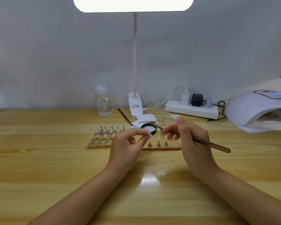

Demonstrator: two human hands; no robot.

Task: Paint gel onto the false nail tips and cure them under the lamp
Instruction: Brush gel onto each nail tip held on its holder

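- Left hand (128,143) pinches a nail tip (148,133) above the desk (55,159).
- Right hand (191,140) grips a brush (209,144), bristles over the gel jar (148,128).

Curing lamp (256,111) far right, power strip (191,109) left of it, bottle (103,101) further left.

A pale false nail tip (148,134) is sitting pinched above the wooden holder strip (161,148), the brown brush (201,141) slanting beside it; the white curing lamp (256,111) is glowing far right.
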